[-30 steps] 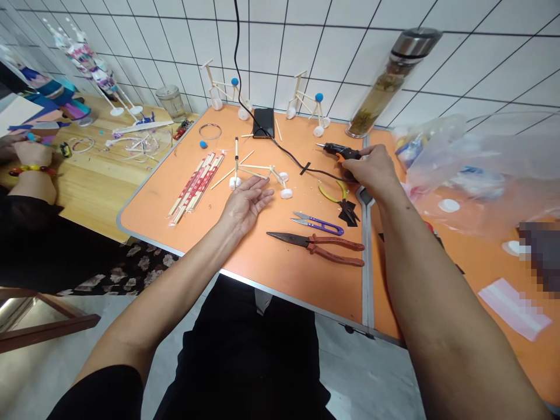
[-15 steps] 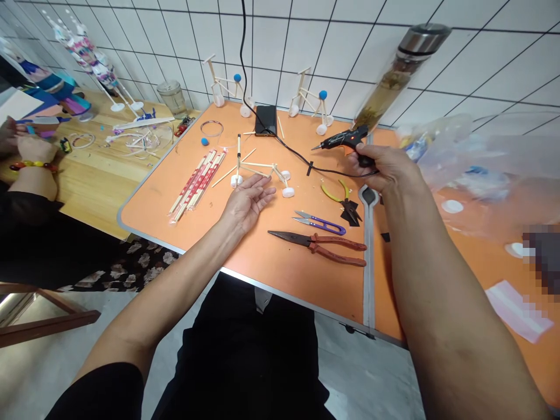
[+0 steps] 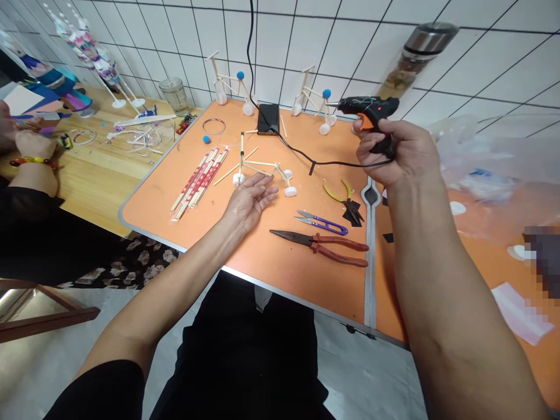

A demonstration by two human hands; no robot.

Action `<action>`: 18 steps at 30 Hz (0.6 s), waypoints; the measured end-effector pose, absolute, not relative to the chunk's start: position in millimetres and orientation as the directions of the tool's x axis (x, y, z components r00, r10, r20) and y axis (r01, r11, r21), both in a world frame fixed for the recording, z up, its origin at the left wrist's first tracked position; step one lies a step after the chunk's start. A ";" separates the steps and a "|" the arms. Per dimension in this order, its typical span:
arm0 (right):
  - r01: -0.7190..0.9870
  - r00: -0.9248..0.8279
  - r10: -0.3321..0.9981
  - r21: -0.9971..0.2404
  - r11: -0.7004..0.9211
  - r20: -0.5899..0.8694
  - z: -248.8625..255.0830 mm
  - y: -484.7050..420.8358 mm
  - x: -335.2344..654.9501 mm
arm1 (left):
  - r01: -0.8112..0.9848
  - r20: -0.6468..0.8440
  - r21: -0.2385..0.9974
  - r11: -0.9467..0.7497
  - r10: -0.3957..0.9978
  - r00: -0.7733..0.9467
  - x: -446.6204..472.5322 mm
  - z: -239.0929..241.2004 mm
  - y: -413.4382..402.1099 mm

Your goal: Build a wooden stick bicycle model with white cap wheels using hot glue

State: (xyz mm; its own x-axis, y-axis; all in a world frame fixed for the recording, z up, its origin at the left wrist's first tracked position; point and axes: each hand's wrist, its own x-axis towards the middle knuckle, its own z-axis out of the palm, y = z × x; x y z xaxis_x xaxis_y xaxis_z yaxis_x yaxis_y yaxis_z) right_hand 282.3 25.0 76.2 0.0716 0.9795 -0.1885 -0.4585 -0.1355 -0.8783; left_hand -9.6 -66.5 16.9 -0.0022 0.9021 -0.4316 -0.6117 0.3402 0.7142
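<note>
My right hand (image 3: 394, 149) is wrapped round the handle of a black hot glue gun (image 3: 367, 108) with an orange trigger and a lit red light. The gun is lifted above the table, nozzle pointing left. My left hand (image 3: 249, 204) lies palm up on the orange table (image 3: 258, 251), fingers stretched and slightly apart. Its fingertips reach a small tricycle model (image 3: 258, 164) of wooden sticks with white wheels; whether they grip a stick is hard to see. Left of it are packs of wrapped chopsticks (image 3: 199, 184) and a blue ball (image 3: 207, 139).
Two similar stick models (image 3: 227, 81) with blue balls stand by the tiled wall. A phone (image 3: 268, 119), yellow-handled pliers (image 3: 345, 195), purple snips (image 3: 324, 223) and red-handled pliers (image 3: 324, 240) lie around. The gun's cord (image 3: 297, 153) crosses the table. A tall bottle (image 3: 415, 58) stands behind. Another person's hand (image 3: 37, 143) is far left.
My right hand has lifted the glue gun up and slightly right, away from the bottle's base, and its nozzle has levelled. My left hand stays by the tricycle model.
</note>
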 end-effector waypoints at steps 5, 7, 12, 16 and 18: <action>-0.292 -0.021 1.000 -0.956 -0.012 -0.006 91.6 3.5 259.8 | -0.617 -0.428 0.712 0.335 0.904 -0.003 -9.9 14.1 -66.1; -0.157 -0.054 0.994 -0.984 0.086 0.096 100.9 -11.6 246.9 | -0.612 -0.429 0.714 0.339 0.903 0.001 -9.8 14.0 -66.2; 0.308 -0.103 0.939 -0.887 0.343 0.328 130.0 -53.6 213.0 | -0.609 -0.417 0.720 0.332 0.909 0.002 -9.7 15.8 -67.1; 0.690 -0.157 0.879 -0.587 0.423 0.450 140.8 -72.2 198.4 | -0.619 -0.425 0.710 0.335 0.905 0.003 -10.3 15.1 -67.2; 0.758 -0.197 0.869 -0.491 0.428 0.453 141.5 -76.4 195.7 | -0.624 -0.433 0.703 0.340 0.901 0.003 -10.8 13.9 -66.8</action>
State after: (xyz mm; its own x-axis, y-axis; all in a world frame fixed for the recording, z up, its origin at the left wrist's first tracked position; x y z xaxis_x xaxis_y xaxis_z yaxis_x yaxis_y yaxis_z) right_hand 195.7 -76.4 141.5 -0.1973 0.8694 0.4531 0.7585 0.4282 -0.4913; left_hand -10.8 -66.8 13.9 0.0030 0.9014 -0.4330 -0.6242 0.3400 0.7034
